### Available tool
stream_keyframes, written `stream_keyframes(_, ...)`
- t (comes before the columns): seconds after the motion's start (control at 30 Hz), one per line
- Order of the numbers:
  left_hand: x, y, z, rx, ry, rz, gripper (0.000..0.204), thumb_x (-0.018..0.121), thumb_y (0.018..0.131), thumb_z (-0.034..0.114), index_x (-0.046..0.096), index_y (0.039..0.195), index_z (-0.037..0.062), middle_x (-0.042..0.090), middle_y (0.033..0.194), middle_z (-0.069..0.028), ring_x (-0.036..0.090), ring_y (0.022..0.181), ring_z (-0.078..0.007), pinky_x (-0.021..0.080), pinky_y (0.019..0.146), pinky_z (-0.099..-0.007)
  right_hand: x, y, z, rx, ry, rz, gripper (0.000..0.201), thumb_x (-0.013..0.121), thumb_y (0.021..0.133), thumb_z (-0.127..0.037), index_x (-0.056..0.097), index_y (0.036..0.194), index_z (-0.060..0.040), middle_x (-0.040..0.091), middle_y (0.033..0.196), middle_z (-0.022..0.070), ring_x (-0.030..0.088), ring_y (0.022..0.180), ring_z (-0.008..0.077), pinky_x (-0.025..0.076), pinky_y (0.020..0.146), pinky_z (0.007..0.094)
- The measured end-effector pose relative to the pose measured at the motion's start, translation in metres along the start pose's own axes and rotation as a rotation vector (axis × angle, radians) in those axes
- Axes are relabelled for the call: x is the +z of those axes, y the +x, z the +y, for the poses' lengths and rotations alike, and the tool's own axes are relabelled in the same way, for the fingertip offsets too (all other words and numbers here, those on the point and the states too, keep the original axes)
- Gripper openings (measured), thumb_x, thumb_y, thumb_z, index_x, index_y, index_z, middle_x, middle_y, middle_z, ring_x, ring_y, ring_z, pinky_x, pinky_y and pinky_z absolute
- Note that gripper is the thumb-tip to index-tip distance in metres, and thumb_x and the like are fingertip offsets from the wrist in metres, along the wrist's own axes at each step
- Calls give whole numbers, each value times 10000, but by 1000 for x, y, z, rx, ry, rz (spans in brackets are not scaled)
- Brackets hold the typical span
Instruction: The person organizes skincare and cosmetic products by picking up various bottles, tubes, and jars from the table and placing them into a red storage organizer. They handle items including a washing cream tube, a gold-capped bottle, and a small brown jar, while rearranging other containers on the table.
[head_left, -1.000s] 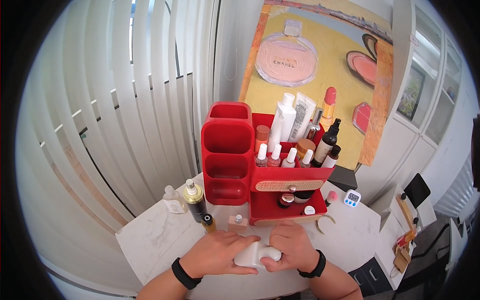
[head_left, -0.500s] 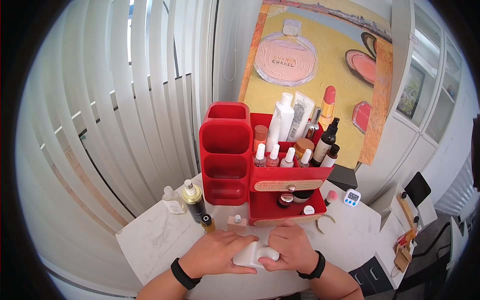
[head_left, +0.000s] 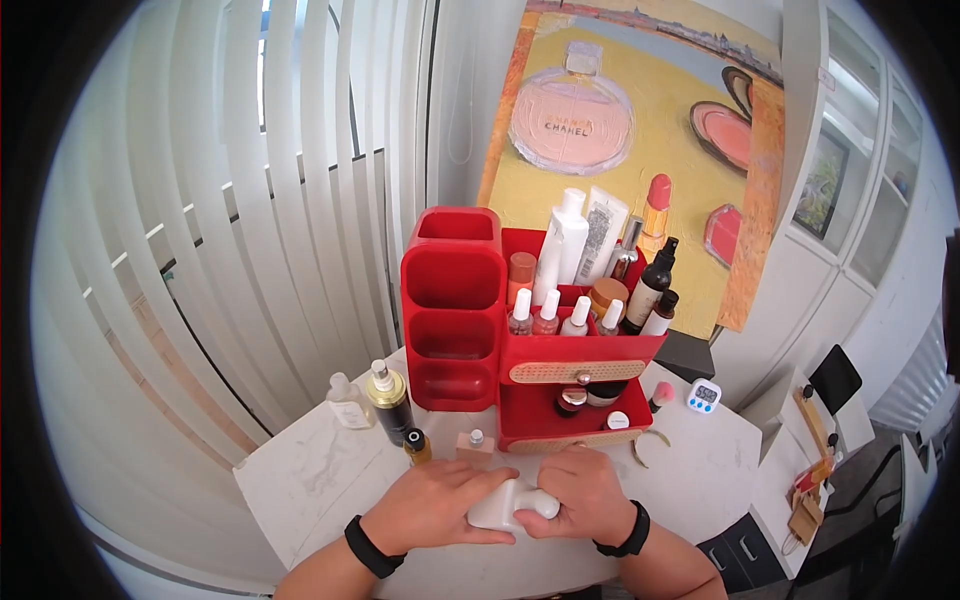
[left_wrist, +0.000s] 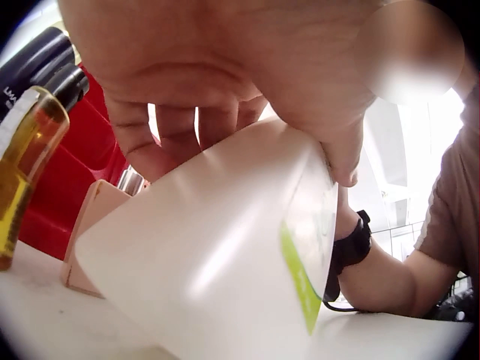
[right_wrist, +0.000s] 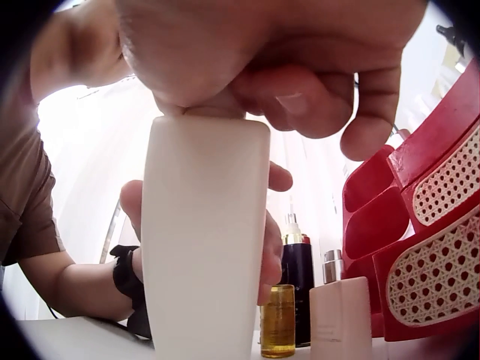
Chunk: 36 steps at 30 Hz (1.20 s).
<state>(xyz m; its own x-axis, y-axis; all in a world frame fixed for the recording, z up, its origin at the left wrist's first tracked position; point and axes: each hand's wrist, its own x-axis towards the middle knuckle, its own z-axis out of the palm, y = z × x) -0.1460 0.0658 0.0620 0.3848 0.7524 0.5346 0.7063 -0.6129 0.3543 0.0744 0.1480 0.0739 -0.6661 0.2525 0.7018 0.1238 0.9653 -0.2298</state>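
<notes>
A white bottle (head_left: pixel 492 507) with a green patch on its label is held between both hands at the near side of the table. My left hand (head_left: pixel 428 505) grips its body, thumb on one side and fingers on the other. My right hand (head_left: pixel 585 490) curls its fingers and thumb around the white cap (head_left: pixel 543 502) end. In the right wrist view the bottle's plain side (right_wrist: pixel 206 232) faces the camera, its top covered by the right hand. Just beyond the hands stand a pink perfume bottle (head_left: pixel 475 447) and an amber bottle (head_left: pixel 417 447) with a black cap.
A red organizer (head_left: pixel 452 362) stands behind, its right part filled with bottles, tubes and nail polishes, a lower drawer (head_left: pixel 530 425) pulled out with jars. To the left are a black-and-gold pump bottle (head_left: pixel 390 400) and a clear bottle (head_left: pixel 348 403). A timer (head_left: pixel 704 397) sits at right.
</notes>
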Motion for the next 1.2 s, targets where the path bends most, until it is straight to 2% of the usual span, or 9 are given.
stream_keyframes(0.27,-8,1,0,-150,-55,-56,694,927,634,457,654,1150,80,709,952,-126,700,866,-333,568,766,-392,2,-3,7,120,103,-40,481,868,733,-430,563,825,-70,597,803,87,607,673,283,487,572,368)
stream_keyframes(0.37,-8,-4,-4,-211,-130,-31,712,889,693,501,617,1183,62,676,1133,-131,688,1018,-330,566,840,-392,2,2,3,179,232,-37,540,891,702,-444,606,963,-67,642,909,95,646,754,292,525,642,361)
stream_keyframes(0.43,-6,-5,-5,-189,-130,-2,722,896,686,492,616,1192,61,673,1130,-130,685,1023,-328,565,841,-393,5,5,1,218,288,-44,586,901,686,-446,625,1037,-66,663,961,100,666,795,303,547,688,364)
stream_keyframes(0.5,-6,-5,-2,-161,-132,29,733,904,678,483,615,1202,60,670,1127,-128,683,1028,-327,565,842,-394,8,7,-1,86,191,-40,633,906,680,-417,638,1134,-68,681,1022,114,687,869,330,563,784,391)
stream_keyframes(0.6,-7,-2,1,-205,-155,-24,726,912,677,445,613,1223,71,671,1104,-116,678,1035,-328,564,837,-386,13,-2,1,127,208,-86,618,900,676,-369,643,1151,-68,688,1059,128,688,939,347,556,837,410)
stream_keyframes(0.7,-14,-4,-1,-155,-209,-47,700,912,681,404,619,1227,78,673,1079,-96,689,985,-297,564,786,-368,16,-8,7,110,226,-78,650,896,650,-383,626,1134,-44,687,1084,178,688,977,364,556,840,412)
stream_keyframes(0.9,-10,-14,-16,-108,-371,258,444,796,803,124,621,1206,64,646,860,-58,615,736,-179,489,644,-281,16,-12,14,153,213,-48,650,846,660,-428,620,1119,-27,688,1068,187,679,930,387,546,809,428)
stream_keyframes(1.03,-2,-17,-13,-190,-450,326,308,736,833,62,623,1120,52,615,763,-20,579,652,-114,466,588,-253,12,-10,11,128,216,12,593,847,667,-380,624,1113,-60,678,975,135,668,861,360,544,764,410)
stream_keyframes(1.2,0,-19,-14,-170,-380,354,248,712,871,33,633,1106,40,635,745,-25,570,610,-114,465,569,-255,-10,-7,7,119,271,-29,621,857,623,-346,616,1117,-58,669,945,114,671,818,336,547,728,374)
